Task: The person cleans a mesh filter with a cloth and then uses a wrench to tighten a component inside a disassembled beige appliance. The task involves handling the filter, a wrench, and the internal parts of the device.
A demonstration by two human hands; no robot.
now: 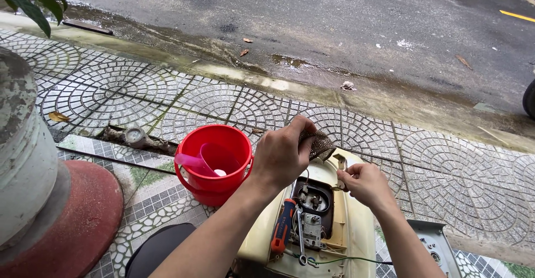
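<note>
While left hand [281, 155] pinches mesh [317, 144], fingers curled

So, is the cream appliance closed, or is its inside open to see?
Open. The cream appliance has a dark opening where wires and metal parts show. A screwdriver lies on it beside the opening.

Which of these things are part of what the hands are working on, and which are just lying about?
In use:
left hand holding a brown mesh scrubber
right hand on the opened cream appliance
screwdriver
pliers

Lying about:
red bucket with pink scoop
dry leaves
grey metal panel
</note>
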